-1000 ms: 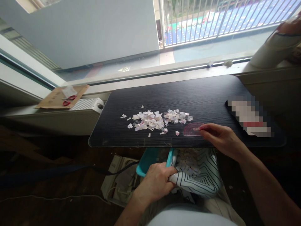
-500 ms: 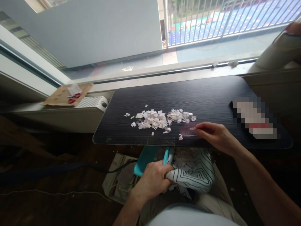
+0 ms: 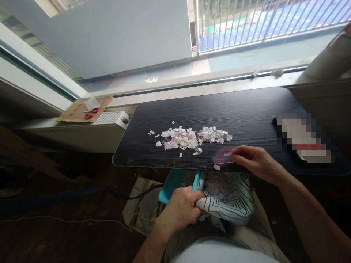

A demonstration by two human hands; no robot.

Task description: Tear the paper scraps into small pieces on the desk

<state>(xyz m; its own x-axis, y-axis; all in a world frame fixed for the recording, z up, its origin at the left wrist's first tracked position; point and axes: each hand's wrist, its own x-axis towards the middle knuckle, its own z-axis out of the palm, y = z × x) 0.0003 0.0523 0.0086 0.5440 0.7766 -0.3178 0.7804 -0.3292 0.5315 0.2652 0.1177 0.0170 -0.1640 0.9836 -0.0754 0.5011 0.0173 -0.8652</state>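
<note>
My right hand (image 3: 251, 160) pinches a clear pink protractor (image 3: 222, 155), held low near the front edge of the black table (image 3: 241, 109). A small paper scrap (image 3: 216, 167) lies at that edge, just under the protractor. My left hand (image 3: 183, 208) is closed on the patterned rim of a white cloth bag (image 3: 238, 204) and rests against a teal plastic bin (image 3: 167, 191). Many paper scraps lie inside the bag, below the table edge. Farther back on the table are two adjoining heaps of scraps, a larger left heap (image 3: 182, 138) and a smaller right heap (image 3: 211, 134).
At the table's right lies a dark-edged object (image 3: 301, 142), its surface pixelated. Red-handled scissors (image 3: 91, 113) rest on a brown envelope (image 3: 74, 109) on the left sill. A white radiator (image 3: 112, 119) stands beside the table. Below are a box (image 3: 137, 212) and a cable (image 3: 82, 220).
The protractor and my right hand have come slightly nearer the front edge, and the loose scrap there has shifted with them. My left hand keeps its grip on the bag. The view has shifted slightly.
</note>
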